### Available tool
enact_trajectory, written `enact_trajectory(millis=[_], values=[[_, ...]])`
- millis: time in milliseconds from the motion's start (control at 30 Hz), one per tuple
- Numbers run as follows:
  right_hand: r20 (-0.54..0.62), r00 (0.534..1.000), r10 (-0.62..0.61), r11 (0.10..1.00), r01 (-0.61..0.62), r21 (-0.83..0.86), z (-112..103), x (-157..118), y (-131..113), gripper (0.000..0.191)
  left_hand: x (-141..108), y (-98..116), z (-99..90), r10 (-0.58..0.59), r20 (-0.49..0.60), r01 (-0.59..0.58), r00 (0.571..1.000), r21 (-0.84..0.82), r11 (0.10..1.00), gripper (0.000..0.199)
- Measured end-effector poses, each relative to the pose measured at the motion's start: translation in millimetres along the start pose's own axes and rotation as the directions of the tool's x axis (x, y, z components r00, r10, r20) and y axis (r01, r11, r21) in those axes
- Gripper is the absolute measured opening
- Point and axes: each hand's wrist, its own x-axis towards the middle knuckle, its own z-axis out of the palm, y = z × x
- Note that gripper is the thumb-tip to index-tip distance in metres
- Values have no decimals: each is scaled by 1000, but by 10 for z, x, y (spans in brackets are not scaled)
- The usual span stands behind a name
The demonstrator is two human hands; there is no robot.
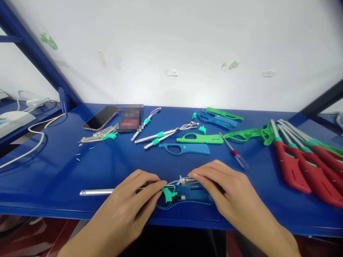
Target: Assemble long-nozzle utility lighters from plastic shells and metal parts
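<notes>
An opened blue lighter shell half (197, 197) lies near the front edge, its hollow side up. My left hand (134, 203) is closed over the base of a silver lighter tube (96, 192), which sticks out to the left. Its fingertips are beside a teal trigger (168, 195) in the shell; what they press on is partly hidden. My right hand (227, 189) pinches a clear fuel tank (185, 181) with a white valve end, over the shell's upper edge. A thin pale wire curves between the two hands.
Behind my hands are a blue shell half (198, 149), a green one (209, 139), several silver tubes (150, 137) with wires, and a screwdriver (239, 159). Red-handled lighters (292, 167) are at right. A phone (101, 117) and clear fuel tanks (93, 138) are at back left.
</notes>
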Motion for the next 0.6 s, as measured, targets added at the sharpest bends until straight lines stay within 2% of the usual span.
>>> enact_trajectory(millis=[333,600], values=[[68,998,14,1000,-15,9,-23,-23,-11,23,-3,2,-10,3,3,-3,1000,6,1000,32],[66,997,-49,999,49,-1,-14,-68,-28,25,-5,1,-11,18,9,-18,1000,0,1000,32]])
